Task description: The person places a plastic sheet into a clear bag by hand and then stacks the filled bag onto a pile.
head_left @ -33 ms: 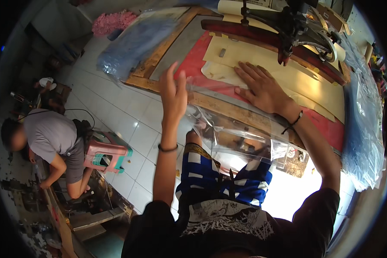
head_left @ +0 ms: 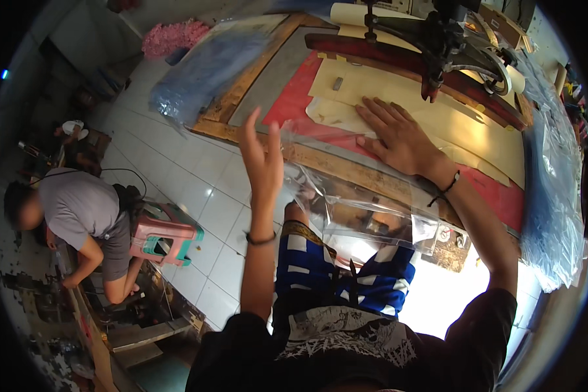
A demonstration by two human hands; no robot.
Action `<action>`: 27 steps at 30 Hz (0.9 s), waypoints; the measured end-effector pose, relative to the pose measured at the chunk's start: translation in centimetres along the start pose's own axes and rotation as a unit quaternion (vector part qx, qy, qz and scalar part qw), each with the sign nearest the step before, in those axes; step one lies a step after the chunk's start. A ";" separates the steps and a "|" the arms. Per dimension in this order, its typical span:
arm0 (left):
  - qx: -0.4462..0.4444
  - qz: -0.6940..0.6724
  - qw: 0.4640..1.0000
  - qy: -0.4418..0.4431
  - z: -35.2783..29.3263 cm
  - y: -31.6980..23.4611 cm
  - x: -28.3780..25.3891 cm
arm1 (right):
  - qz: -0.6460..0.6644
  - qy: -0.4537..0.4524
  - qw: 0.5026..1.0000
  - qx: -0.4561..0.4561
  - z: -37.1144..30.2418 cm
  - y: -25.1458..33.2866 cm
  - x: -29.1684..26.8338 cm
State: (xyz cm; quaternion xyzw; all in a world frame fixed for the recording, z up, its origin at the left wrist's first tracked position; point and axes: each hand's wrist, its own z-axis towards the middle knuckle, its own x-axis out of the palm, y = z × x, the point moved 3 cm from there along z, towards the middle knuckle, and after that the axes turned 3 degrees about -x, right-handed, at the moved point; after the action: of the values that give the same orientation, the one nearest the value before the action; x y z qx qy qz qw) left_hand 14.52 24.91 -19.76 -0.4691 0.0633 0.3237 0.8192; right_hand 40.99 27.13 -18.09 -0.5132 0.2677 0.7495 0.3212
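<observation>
My left hand (head_left: 262,160) is raised just off the near left side of the wooden-framed worktable (head_left: 346,163). Its thumb and fingers are spread, with nothing in them. My right hand (head_left: 402,138) lies flat, fingers stretched, on a cream-yellow sheet (head_left: 346,81). Beneath that sheet is a red sheet (head_left: 293,98), showing along the left and near sides. Clear plastic film (head_left: 356,206) runs under or beside my right wrist and hangs over the table's near edge. A small grey metal piece (head_left: 338,83) rests on the yellow sheet, beyond my right fingertips.
A dark metal press-like machine (head_left: 438,59) with a long red-brown bar (head_left: 353,47) stands over the table's far side. Bluish plastic film lies in piles at the left (head_left: 196,91) and right (head_left: 555,215). To the left, a person (head_left: 85,209) sits on a pink-and-green stool (head_left: 163,238).
My left hand has come slightly nearer to me, with thumb and fingers a little wider apart. My right hand stays flat on the yellow sheet.
</observation>
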 end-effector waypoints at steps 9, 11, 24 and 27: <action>-0.302 -0.363 0.862 0.185 -16.9 6.9 2.5 | 0.016 -0.022 1.000 0.002 -0.4 0.1 -0.4; -0.324 -0.398 0.834 0.200 -17.4 7.5 -0.3 | 0.031 -0.039 0.999 0.020 -0.3 0.3 -0.7; -0.255 -0.407 0.805 0.349 -8.5 -2.9 -5.2 | 0.103 -0.137 0.983 0.071 -0.2 -1.0 -1.4; -0.214 -0.339 0.876 0.269 -6.6 -3.6 -4.5 | 0.143 -0.128 0.978 0.087 -0.3 -1.0 -2.5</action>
State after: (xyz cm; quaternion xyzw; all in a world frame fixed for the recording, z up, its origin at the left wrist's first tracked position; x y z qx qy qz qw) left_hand 14.40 16.17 -18.95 -0.6946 0.0482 -0.1067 0.7098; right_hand 42.55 27.04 -15.93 -0.3395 0.3591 0.8212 0.2854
